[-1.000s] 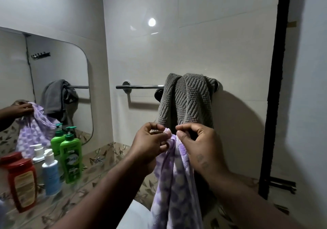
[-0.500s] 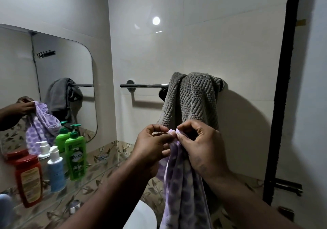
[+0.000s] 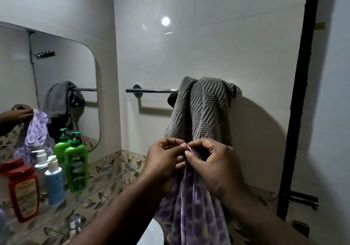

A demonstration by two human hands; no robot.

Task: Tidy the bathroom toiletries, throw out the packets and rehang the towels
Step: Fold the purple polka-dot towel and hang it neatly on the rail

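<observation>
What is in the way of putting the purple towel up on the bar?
The grey towel is bunched over the right part of the towel bar, directly above where both hands pinch the purple towel. The bar's left stretch is bare, with nothing visible blocking it.

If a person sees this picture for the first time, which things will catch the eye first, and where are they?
First come the left hand and right hand in the centre, pinching the top edge of a purple patterned towel that hangs down from them. Just behind, a grey towel is bunched over the right end of the chrome rail. On the shelf at the left, a bright green bottle and a red bottle stand before the mirror.
</observation>
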